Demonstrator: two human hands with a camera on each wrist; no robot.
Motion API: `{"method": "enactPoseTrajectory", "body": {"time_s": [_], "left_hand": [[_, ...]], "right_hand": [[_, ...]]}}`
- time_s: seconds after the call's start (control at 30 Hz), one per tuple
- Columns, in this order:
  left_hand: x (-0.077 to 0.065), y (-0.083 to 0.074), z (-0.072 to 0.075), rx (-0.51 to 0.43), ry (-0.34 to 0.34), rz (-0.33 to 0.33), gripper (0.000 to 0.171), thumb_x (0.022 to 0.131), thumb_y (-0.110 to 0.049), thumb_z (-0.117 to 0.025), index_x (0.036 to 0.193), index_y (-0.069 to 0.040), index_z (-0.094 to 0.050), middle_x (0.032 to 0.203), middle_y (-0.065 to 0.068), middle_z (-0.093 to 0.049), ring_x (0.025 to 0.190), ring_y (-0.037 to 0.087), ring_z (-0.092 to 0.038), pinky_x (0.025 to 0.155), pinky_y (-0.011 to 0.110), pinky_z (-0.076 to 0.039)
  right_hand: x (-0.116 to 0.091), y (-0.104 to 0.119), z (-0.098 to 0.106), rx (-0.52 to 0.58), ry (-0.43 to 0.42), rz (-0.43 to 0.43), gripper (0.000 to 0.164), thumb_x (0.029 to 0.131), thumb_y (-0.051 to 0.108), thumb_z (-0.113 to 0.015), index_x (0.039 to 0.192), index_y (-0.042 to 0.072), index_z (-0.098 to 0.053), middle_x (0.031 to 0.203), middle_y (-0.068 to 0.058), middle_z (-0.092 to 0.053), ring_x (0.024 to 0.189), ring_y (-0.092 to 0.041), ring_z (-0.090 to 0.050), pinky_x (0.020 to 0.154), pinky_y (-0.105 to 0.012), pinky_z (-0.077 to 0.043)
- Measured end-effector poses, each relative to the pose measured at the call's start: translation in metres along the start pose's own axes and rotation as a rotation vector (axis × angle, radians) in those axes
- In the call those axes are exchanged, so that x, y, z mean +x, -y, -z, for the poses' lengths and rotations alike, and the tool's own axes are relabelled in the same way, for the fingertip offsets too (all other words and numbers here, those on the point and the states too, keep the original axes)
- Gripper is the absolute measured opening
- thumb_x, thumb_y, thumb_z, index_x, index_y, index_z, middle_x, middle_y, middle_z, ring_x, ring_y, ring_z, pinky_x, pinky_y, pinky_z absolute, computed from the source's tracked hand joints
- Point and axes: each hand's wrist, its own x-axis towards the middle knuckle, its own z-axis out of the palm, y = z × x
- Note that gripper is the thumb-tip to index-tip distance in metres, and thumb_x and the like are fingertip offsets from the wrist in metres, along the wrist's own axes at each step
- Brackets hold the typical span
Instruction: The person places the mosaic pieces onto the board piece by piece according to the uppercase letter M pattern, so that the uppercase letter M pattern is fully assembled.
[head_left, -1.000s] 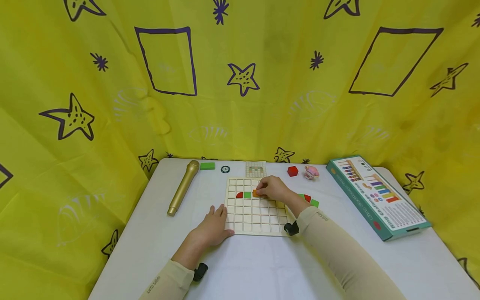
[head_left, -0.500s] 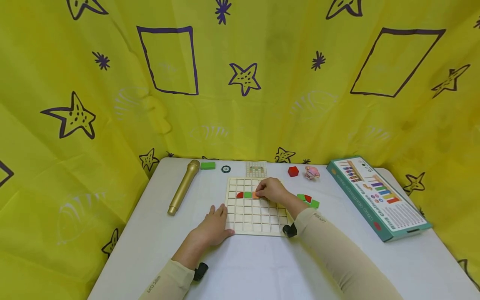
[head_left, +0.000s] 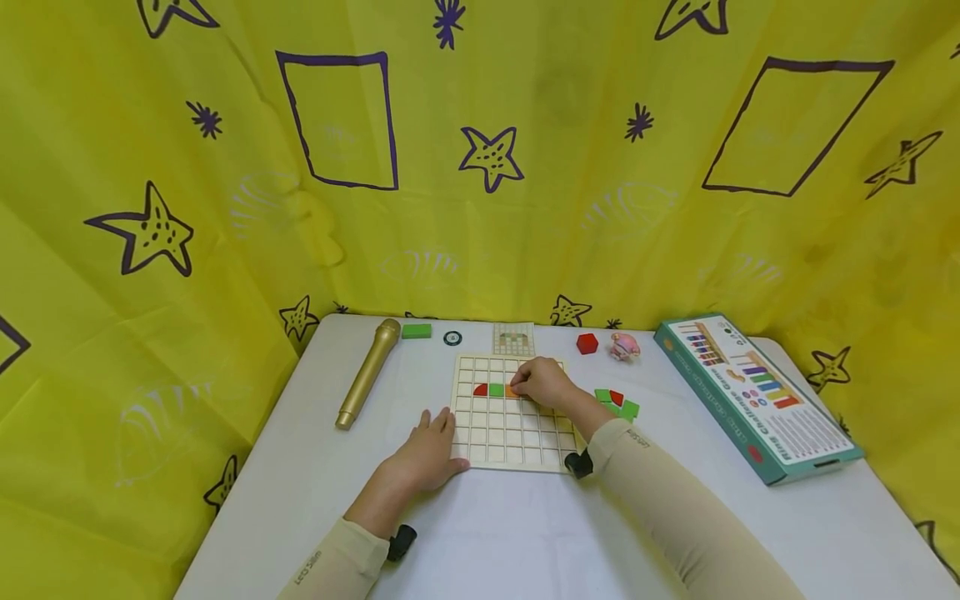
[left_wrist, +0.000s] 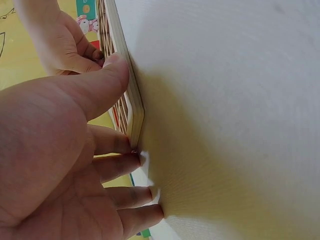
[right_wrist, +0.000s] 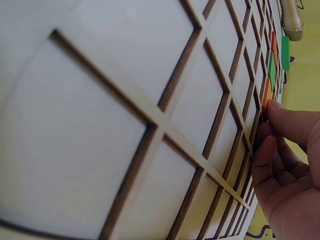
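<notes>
A pale wooden grid board lies on the white table. In one of its rows a red quarter-round tile, a green square tile and an orange tile sit side by side. My right hand reaches over the board and pinches the orange tile at its edge. Part of that tile shows beside the thumb in the right wrist view. My left hand rests at the board's left side, fingers extended. In the left wrist view its thumb lies along the board's edge.
Loose green tiles and a red tile lie right of the board. Behind it are a pattern card, a red block, a pink figurine, a round disc and a green block. A gold microphone and a game box flank it.
The orange tile has settled down into its cell beside the green square, with my right fingers still at it. My left hand stays in place on the board.
</notes>
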Motion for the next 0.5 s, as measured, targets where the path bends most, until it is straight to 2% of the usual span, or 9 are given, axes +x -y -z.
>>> {"method": "enactPoseTrajectory", "body": {"time_s": [0.17, 0.5], "left_hand": [[0.0007, 0.0007, -0.0013, 0.006, 0.007, 0.002, 0.084, 0.095, -0.040, -0.069, 0.152, 0.009, -0.032, 0.161, 0.022, -0.027, 0.148, 0.048, -0.019, 0.115, 0.056, -0.030], [0.0000, 0.0010, -0.0016, 0.004, 0.004, -0.005, 0.084, 0.095, -0.040, -0.069, 0.152, 0.010, -0.033, 0.161, 0.022, -0.028, 0.148, 0.048, -0.019, 0.115, 0.056, -0.030]], "right_hand": [[0.0005, -0.0024, -0.0014, -0.006, 0.000, 0.006, 0.004, 0.092, 0.010, -0.075, 0.091, 0.009, -0.078, 0.089, 0.001, -0.071, 0.093, -0.019, -0.059, 0.092, -0.040, -0.050], [-0.0004, -0.0040, -0.0013, -0.002, 0.002, 0.002, 0.006, 0.092, 0.011, -0.074, 0.096, 0.009, -0.079, 0.097, 0.000, -0.072, 0.099, -0.022, -0.059, 0.095, -0.041, -0.050]]}}
